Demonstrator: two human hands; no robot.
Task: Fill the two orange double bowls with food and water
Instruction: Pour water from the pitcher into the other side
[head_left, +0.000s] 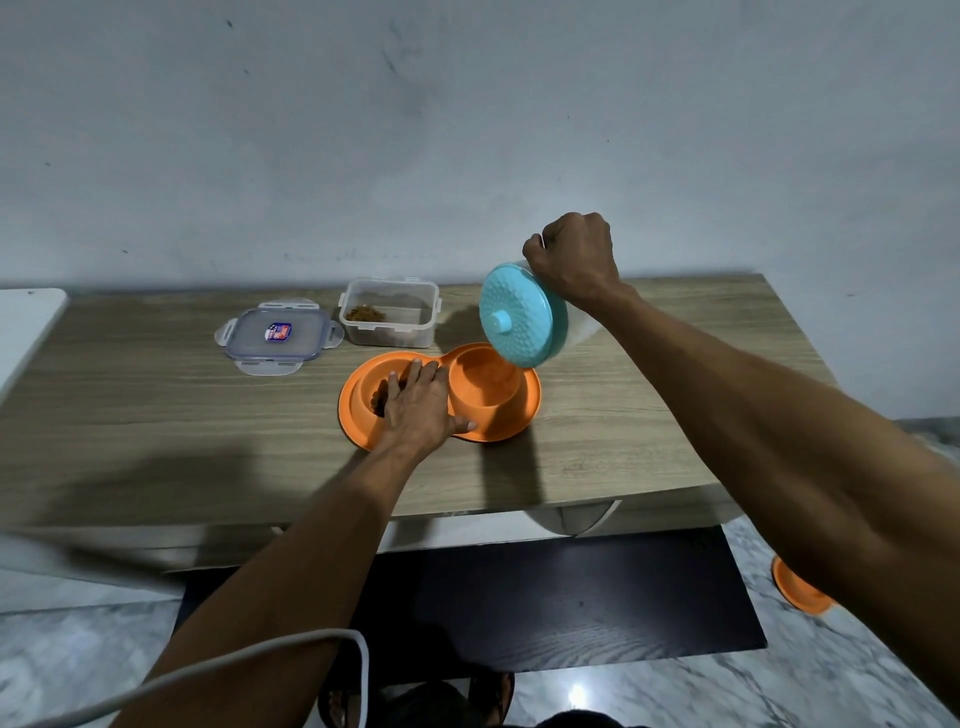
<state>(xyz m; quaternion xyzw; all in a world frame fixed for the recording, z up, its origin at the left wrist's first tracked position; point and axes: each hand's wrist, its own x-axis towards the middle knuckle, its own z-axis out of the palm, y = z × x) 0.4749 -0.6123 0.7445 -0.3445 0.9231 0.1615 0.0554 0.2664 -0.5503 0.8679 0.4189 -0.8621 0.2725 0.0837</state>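
Orange double bowl (363, 384) sits mid-table, left hand (420, 402) flat and open pinning it, right hand (574, 260) fisted around a tipped jug with a teal lid (519, 316) directly above the right cup.

Grey scuffed wall (363, 130) fills upper frame. Wood-grain tabletop (156, 415) across the middle; dark rectangular mat (571, 597) on marble floor (78, 649) below. White cable (234, 660) lower left.
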